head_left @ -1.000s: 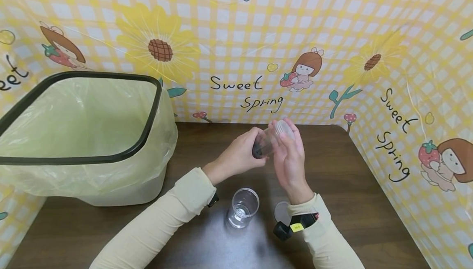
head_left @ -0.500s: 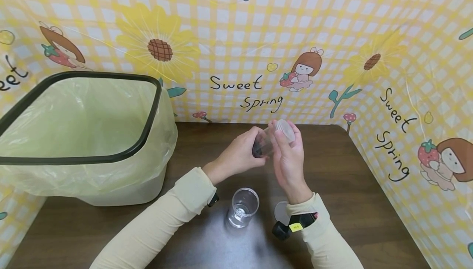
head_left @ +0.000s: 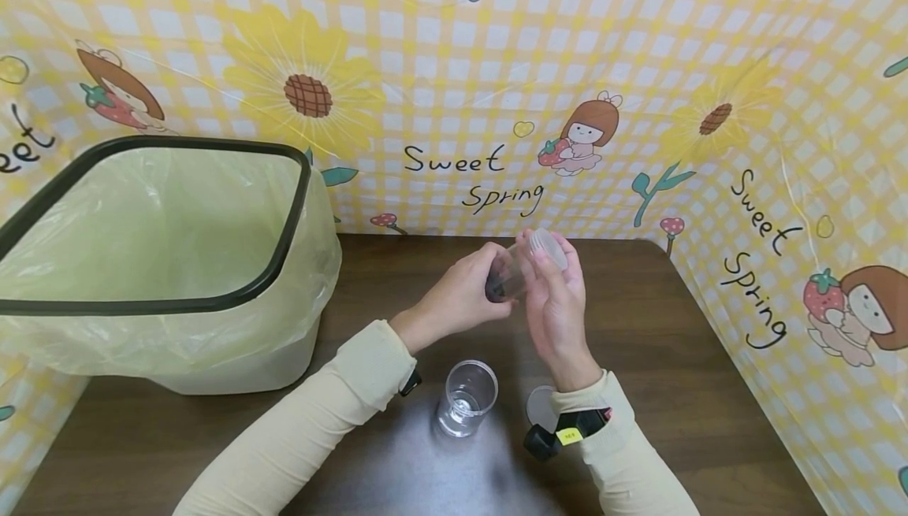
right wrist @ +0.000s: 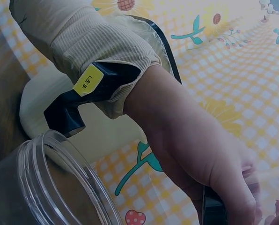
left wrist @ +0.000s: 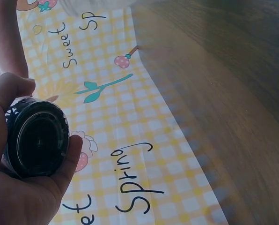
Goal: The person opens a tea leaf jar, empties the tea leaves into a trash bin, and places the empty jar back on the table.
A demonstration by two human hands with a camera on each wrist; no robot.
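A clear plastic jar [head_left: 505, 276] with dark contents at its base is held tilted above the table. My left hand [head_left: 461, 289] grips the base end; in the left wrist view the round dark base [left wrist: 40, 140] faces the camera between thumb and fingers. Around the other end, my right hand [head_left: 556, 307] holds the pale ridged lid [head_left: 549, 250] with thumb and fingers. Below the hands a second clear jar [head_left: 467, 399] stands upright and uncovered. Its rim looms large in the right wrist view. What the dark contents are, I cannot tell.
A round translucent lid [head_left: 541, 406] lies flat on the dark wooden table [head_left: 397, 453], partly behind the right wrist's camera. At the left stands a large bin [head_left: 234, 370] with a pale yellow-green liner and black rim. A checked cloth [head_left: 440, 67] covers the walls.
My right thumb and fingers shift slightly around the lid, baring more of it half a second ago and then closing over it again. The left hand and jar stay nearly still.
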